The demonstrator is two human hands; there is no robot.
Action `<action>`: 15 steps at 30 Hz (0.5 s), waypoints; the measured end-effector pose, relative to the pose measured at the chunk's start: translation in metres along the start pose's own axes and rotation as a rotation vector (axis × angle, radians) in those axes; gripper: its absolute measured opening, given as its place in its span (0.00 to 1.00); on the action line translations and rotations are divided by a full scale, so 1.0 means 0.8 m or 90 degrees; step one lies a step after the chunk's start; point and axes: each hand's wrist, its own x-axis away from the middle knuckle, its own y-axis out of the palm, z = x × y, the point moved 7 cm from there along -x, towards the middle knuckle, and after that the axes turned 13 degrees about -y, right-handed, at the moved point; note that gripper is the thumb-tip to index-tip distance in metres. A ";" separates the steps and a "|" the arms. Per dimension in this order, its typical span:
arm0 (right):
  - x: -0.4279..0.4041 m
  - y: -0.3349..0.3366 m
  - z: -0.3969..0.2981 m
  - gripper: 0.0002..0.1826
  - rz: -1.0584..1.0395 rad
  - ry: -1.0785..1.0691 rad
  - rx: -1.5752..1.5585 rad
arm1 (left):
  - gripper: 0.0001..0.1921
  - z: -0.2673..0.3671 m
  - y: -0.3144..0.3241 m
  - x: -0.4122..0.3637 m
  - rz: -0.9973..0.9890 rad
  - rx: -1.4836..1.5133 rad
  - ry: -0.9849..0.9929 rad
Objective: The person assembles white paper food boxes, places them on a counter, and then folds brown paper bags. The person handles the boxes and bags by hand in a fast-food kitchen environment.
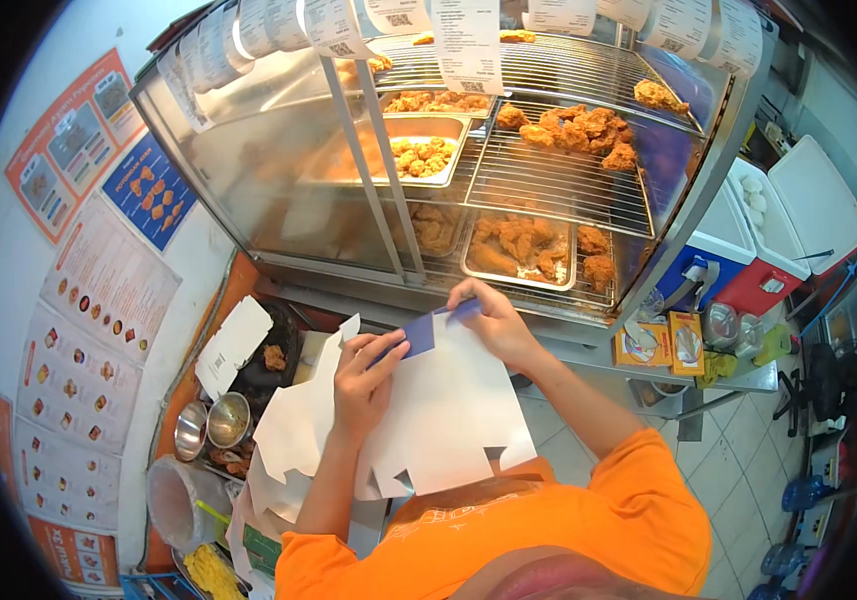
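A white cardboard box blank (451, 420) with a blue printed flap is held in front of my chest. My left hand (365, 386) grips its left upper edge, the fingers lying over the blue flap (418, 335). At the upper right corner, my right hand (494, 324) pinches the same flap between thumb and fingers. The blank's slotted lower edge rests near my orange shirt. To the left, partly behind my left forearm, lie more white cardboard blanks (289, 431). What is under the held blank is hidden.
A glass-fronted display cabinet (308, 270) with fried chicken (578, 131) on wire racks stands ahead, paper receipts (466, 45) hanging along its top. Metal bowls (229, 420) and a plastic tub (186, 502) stand at left. Blue (710, 232) and red (773, 277) cool boxes are at right.
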 end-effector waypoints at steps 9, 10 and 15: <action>0.050 -0.004 -0.041 0.14 0.038 -0.197 0.262 | 0.11 0.036 0.049 -0.017 0.125 0.211 -0.001; 0.057 -0.010 -0.047 0.14 0.065 -0.202 0.273 | 0.14 0.031 0.046 -0.018 0.148 0.201 -0.036; 0.088 -0.025 -0.058 0.13 0.099 -0.236 0.351 | 0.19 0.062 0.081 -0.033 0.106 0.324 -0.136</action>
